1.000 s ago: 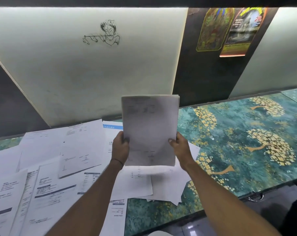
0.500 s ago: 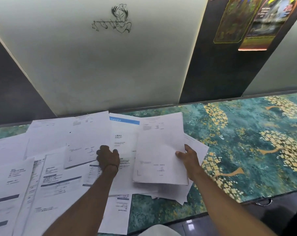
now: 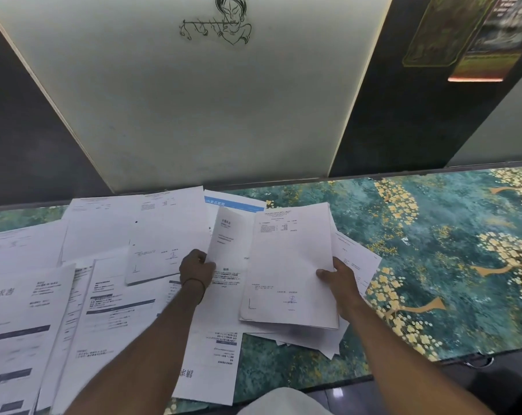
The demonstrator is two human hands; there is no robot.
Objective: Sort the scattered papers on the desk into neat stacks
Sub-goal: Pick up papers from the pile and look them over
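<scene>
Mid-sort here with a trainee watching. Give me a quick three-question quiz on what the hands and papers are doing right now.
1. True or false: the right hand holds the stack.
2. The left hand pinches: A) a sheet B) a pen C) nothing.
3. Fill in: most loose papers lie on the desk's ___ half.
Key: 1 true; 2 A; 3 left.

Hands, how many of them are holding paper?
2. The left hand pinches the edge of a lifted sheet; the right hand grips a stack of papers just to its right. No other hands show.
</scene>
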